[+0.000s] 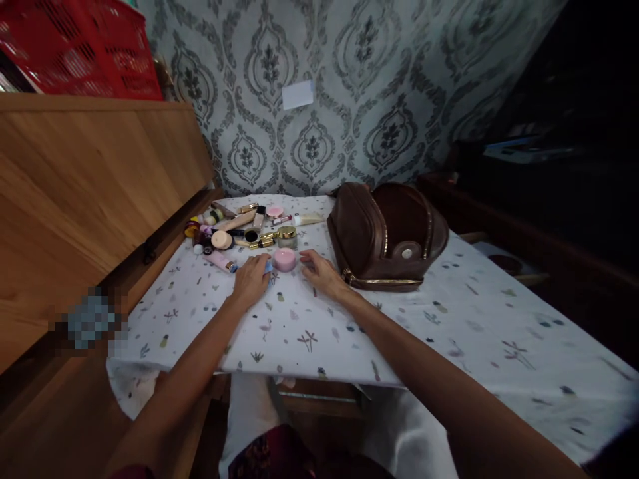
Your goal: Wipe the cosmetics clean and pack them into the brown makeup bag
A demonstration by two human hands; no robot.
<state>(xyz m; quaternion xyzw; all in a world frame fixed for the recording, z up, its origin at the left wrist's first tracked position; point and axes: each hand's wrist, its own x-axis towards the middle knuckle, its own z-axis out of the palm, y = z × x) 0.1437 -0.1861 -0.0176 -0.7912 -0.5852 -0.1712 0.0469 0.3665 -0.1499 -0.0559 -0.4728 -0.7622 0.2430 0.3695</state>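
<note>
A round pink jar [284, 260] stands on the cloth between my two hands. My left hand [251, 281] is just to its left, fingers bent over a small light-blue item [268, 267] that is mostly hidden. To the jar's right is my right hand [321, 274], its fingers apart and holding nothing. A pale pink tube [217, 260] lies left of my left hand. Behind the jar stands a gold-lidded jar [286, 236]. At the right, a brown leather toiletry bag [359, 233] sits with its zipped top gaping.
Cosmetics crowd the back left, among them a beige round compact [222, 239], a cream tube [308, 219] and a pink compact [274, 211]. A printed white cloth [299, 332] covers the table. A wooden cabinet [100, 166] borders the left; a patterned wall [339, 120] rises behind.
</note>
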